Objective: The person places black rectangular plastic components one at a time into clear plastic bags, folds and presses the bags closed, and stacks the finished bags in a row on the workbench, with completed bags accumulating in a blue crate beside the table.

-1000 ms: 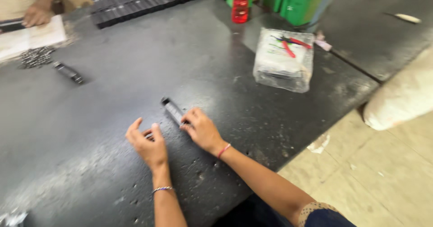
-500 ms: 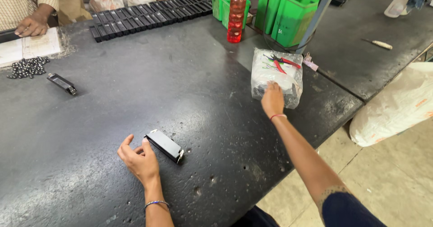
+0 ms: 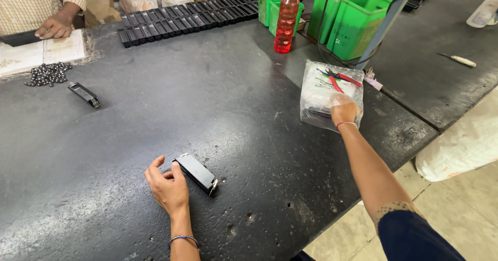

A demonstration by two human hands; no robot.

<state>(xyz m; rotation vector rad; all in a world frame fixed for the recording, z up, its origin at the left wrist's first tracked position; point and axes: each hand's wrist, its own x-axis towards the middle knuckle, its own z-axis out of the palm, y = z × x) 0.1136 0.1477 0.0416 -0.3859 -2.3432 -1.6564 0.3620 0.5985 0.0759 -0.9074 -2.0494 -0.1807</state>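
Head view showed the left hand (image 3: 167,187) lying loosely open on the dark table (image 3: 155,116), its thumb and fingertips touching the near end of a flat black rectangular part (image 3: 195,172) with a small metal clip at its far corner. The right hand (image 3: 344,109) was stretched out to a clear plastic bag (image 3: 324,92) of white contents near the table's right edge, fingers curled down into the bag's near corner; whether they gripped anything inside could not be told. Red-handled cutters (image 3: 340,79) lay on the bag. Beyond it stood green plastic bins (image 3: 357,23) with pale labels on their fronts, and a clear bottle of red liquid (image 3: 286,20) with a red cap. Farther left ran a row of black parts (image 3: 187,16), a lone black part (image 3: 84,94), a heap of small dark beads (image 3: 49,73), and another person's hand (image 3: 53,27) on papers. Compared with half a second before, the right hand had sunk from the bag's top edge into it; the left hand had closed up against the part.
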